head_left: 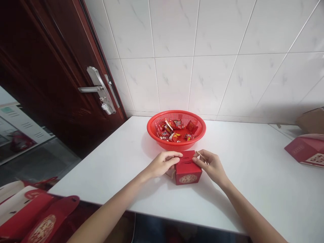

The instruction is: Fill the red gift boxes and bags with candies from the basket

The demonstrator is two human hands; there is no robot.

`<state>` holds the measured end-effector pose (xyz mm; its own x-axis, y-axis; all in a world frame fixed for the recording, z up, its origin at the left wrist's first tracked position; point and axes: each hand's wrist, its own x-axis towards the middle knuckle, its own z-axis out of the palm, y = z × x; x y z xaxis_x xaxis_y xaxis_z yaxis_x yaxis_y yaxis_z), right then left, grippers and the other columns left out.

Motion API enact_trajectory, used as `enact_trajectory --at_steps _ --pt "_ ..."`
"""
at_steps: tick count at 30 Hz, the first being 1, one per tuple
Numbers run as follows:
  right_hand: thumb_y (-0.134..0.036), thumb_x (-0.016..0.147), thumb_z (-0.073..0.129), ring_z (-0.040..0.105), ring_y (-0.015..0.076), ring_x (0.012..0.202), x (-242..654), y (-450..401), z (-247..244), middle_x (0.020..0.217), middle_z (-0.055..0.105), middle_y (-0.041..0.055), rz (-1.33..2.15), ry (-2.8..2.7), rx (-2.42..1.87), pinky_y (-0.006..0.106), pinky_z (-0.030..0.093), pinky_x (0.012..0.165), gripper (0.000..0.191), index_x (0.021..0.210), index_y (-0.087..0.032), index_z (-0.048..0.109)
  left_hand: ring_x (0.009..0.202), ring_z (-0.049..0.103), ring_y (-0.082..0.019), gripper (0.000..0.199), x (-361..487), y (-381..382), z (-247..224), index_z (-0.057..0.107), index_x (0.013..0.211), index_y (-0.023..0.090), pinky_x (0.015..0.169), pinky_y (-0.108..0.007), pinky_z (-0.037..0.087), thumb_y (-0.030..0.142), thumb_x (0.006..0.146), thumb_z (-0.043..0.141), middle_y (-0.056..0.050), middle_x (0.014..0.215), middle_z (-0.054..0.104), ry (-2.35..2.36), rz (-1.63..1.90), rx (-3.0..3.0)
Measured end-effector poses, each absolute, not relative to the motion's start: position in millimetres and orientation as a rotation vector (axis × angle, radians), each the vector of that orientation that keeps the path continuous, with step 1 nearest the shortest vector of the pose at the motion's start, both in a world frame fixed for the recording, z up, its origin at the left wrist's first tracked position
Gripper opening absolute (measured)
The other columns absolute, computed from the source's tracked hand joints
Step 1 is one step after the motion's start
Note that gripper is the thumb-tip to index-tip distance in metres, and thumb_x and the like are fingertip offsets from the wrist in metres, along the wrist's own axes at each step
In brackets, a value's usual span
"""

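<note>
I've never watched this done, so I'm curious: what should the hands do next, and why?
Perhaps guide the cord toward the slots atop the box: the right hand holds it just beside them, the left hand is at the box's opposite edge, and no cord shows in the slots.

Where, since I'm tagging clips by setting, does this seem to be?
Probably a room in a home: a panelled door with lever handle and keys, marble-patterned wall tiles, and a red plastic colander.
</note>
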<state>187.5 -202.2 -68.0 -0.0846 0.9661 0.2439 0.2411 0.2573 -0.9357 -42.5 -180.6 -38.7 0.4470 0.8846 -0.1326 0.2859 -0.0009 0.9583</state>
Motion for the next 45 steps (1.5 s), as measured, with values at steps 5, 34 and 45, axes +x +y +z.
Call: enact_trajectory --at_steps 5,34,45 --pt "-0.061 0.088 0.063 0.045 0.0145 0.060 188 -203 -67 0.072 0.065 0.0030 0.904 -1.630 -1.171 0.029 0.040 0.057 0.043 0.080 -0.019 0.071 0.049 0.046 -0.008 0.048 -49 -181 -24 0.068 0.121 0.015 0.051 -0.024 0.036 0.044 0.084 0.070 0.003 0.064 0.061 0.940 0.511 1.401" --pt "-0.033 0.082 0.060 0.065 0.0191 0.069 181 -197 20 0.069 0.068 0.0031 1.090 -1.772 -1.223 0.032 0.052 0.067 0.019 0.070 -0.018 0.065 0.108 0.068 -0.024 0.052 2 -178 -17 0.059 0.133 0.019 0.095 -0.041 0.058 0.017 0.082 0.069 -0.010 0.121 0.068 0.900 1.130 2.287" --pt "-0.032 0.069 0.072 0.066 0.0180 0.063 184 -190 15 0.064 0.069 0.0012 1.051 -1.506 -1.319 0.030 0.053 0.064 0.017 0.068 -0.020 0.060 0.110 0.067 -0.026 0.059 13 -176 -34 0.050 0.141 0.019 0.095 -0.043 0.058 0.018 0.085 0.068 -0.012 0.122 0.068 0.840 1.169 2.279"
